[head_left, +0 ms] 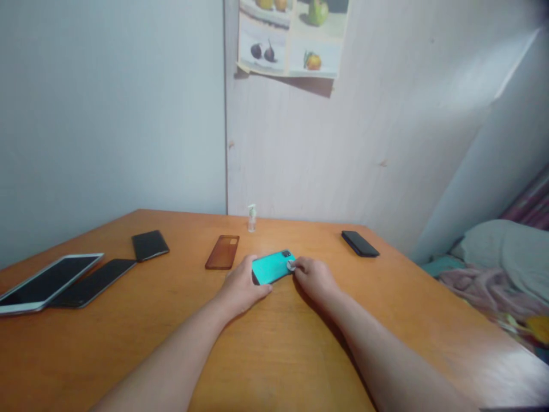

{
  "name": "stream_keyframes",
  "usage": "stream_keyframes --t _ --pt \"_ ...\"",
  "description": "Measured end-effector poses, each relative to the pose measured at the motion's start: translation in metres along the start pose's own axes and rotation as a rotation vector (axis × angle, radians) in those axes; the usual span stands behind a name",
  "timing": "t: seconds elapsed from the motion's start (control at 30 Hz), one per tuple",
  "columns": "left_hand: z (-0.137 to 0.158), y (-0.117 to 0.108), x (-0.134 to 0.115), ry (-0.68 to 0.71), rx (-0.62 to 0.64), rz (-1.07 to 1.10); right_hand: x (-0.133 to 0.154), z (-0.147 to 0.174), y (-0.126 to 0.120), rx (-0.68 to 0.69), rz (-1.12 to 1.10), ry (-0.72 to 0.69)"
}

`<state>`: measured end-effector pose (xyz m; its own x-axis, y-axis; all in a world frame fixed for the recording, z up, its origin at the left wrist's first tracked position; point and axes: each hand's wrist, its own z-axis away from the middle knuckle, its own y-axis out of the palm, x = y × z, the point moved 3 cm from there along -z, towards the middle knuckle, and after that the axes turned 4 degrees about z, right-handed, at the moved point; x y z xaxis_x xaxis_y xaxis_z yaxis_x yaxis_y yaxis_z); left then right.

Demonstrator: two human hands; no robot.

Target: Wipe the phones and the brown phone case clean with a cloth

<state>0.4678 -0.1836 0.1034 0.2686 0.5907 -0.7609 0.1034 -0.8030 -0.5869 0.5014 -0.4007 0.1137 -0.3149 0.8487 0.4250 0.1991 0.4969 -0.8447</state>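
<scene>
A turquoise smartphone (271,268) lies back side up on the table, its dark camera block at the far right corner. My left hand (241,289) grips the phone's left end, thumb along the near edge and fingers on the far side. With closed fingers, my right hand (316,279) holds a small whitish wad (291,265), perhaps a cloth or wipe, against the phone's back near its right end. Beyond my left hand is a translucent brown phone case (222,252), and farther back stands a small clear spray bottle (251,218).
On the left of the wooden table (274,355) lie a white tablet (51,281), a dark tablet (96,282) partly under it, and a black wallet-like item (150,245). A black flat case (359,244) rests at the right. Behind is a wall; bedding (506,269) lies beyond the right edge.
</scene>
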Motion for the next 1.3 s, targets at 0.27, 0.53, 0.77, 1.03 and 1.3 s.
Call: stream_keyframes --t 0.27,0.53,0.77,1.03,1.3 --pt "-0.001 -0.004 -0.004 0.084 0.002 -0.265 -0.014 -0.011 -0.002 -0.117 -0.417 0.200" --pt "0.004 -0.003 -0.004 0.094 0.097 -0.432 -0.015 -0.011 -0.003 -0.029 -0.206 0.190" --pt "0.004 -0.003 -0.004 0.099 0.110 -0.437 0.005 0.005 -0.014 0.101 0.081 0.091" --pt "0.003 -0.003 0.005 0.124 0.091 -0.313 0.047 0.031 -0.016 0.231 0.249 -0.156" --pt "0.004 -0.006 0.006 0.121 0.113 -0.277 0.061 0.042 -0.012 0.317 0.173 -0.308"
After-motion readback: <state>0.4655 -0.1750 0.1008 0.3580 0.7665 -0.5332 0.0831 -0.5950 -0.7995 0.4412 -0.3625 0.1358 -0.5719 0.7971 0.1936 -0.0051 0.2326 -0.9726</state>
